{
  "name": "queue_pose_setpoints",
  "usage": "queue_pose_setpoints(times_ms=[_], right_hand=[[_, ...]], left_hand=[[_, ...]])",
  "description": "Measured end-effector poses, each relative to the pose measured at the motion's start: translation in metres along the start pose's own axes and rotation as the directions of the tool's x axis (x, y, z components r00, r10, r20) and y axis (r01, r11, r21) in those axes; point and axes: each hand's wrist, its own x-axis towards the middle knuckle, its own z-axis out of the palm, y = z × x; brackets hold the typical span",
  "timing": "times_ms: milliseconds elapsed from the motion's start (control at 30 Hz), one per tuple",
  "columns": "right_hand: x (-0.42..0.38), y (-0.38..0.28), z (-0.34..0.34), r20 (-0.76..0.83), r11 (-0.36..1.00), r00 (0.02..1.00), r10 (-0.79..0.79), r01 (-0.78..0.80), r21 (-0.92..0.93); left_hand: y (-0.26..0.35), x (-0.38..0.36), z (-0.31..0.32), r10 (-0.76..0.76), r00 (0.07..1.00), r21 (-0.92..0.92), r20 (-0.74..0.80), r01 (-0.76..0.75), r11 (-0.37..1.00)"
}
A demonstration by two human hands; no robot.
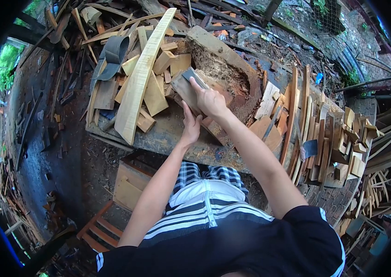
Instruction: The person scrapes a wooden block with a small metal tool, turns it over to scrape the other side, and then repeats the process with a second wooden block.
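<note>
Fingers of the right hand (210,100) are bent around a dark gray piece (188,74), with one finger lying straight along it. Under that is a flat bit of wood (181,88), right between the two hands. The left hand (190,128) touches the near end of this wood, but I cannot tell how tightly its fingers close.

Just past the right fingers is a big, rough chunk of wood (247,69) with a hollow full of crumbly bits. Left of the fingers, a long pale board (142,83) lies over a heap of wood scraps (156,96). Farther left, a gray strip (116,51) curls over. To the right of the fingers are long brown sticks (291,113), then a pile of small blocks (350,141). A worn surface (172,150) is below the hands.
</note>
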Motion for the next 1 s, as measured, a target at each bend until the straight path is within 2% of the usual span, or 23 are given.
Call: queue_pose_setpoints(times_ms=[100,133,200,233,267,333,467,533,600,667,800,833,933,1000], right_hand=[[-0.029,0.001,-0.009,0.1,0.997,0.995,0.027,-0.034,0.072],[-0.037,-0.002,-0.016,0.104,0.997,0.994,0.02,-0.027,0.072],[-0.045,-0.002,-0.025,0.225,0.998,0.973,0.053,-0.058,0.018],[-0.038,-0.002,-0.015,0.121,0.999,0.992,0.025,-0.028,0.021],[-0.023,-0.001,-0.007,0.123,0.999,0.992,0.031,-0.034,0.023],[0.009,-0.005,0.002,0.024,0.998,0.999,0.042,-0.043,0.04],[0.007,0.002,0.005,0.019,0.996,0.998,0.056,-0.057,0.064],[-0.004,0.006,-0.001,0.069,0.987,0.991,0.117,-0.124,0.107],[-0.02,0.023,-0.01,0.064,0.953,0.993,0.104,-0.118,0.278],[-0.024,0.045,-0.005,0.012,0.931,0.969,0.245,-0.239,0.277],[-0.011,0.084,0.002,-0.122,0.928,0.936,0.33,-0.298,0.223],[-0.009,0.09,0.001,-0.149,0.919,0.92,0.362,-0.325,0.223],[-0.028,0.105,0.007,-0.258,0.903,0.87,0.419,-0.369,0.221],[-0.057,0.117,0.025,-0.341,0.88,0.817,0.465,-0.384,0.28]], left_hand=[[-0.012,0.002,0.001,0.062,0.998,0.02,-0.016,-0.062,0.998],[-0.011,0.0,-0.001,0.058,0.998,0.02,-0.023,-0.058,0.998],[-0.005,0.0,0.0,0.018,1.0,-0.016,-0.014,-0.018,1.0],[-0.004,0.0,-0.001,0.015,1.0,-0.016,-0.005,-0.015,1.0],[-0.002,0.0,-0.001,0.012,1.0,-0.015,0.001,-0.012,1.0],[-0.004,0.003,-0.003,0.022,1.0,0.026,0.005,-0.022,0.999],[-0.001,0.008,-0.006,0.017,1.0,0.0,0.021,-0.017,1.0],[-0.007,0.004,-0.007,0.024,0.999,0.019,0.027,-0.024,1.0],[-0.012,0.008,-0.006,0.072,0.997,0.06,0.001,-0.072,0.996],[-0.013,0.009,-0.012,0.08,0.995,0.067,0.06,-0.084,0.994],[-0.012,0.016,-0.025,0.074,0.98,0.052,0.182,-0.085,0.995],[-0.009,0.018,-0.029,0.105,0.971,-0.001,0.217,-0.108,0.994],[-0.003,0.023,-0.043,0.028,0.943,0.055,0.331,-0.049,0.997],[-0.004,0.026,-0.048,-0.029,0.925,0.029,0.38,0.02,0.999]])
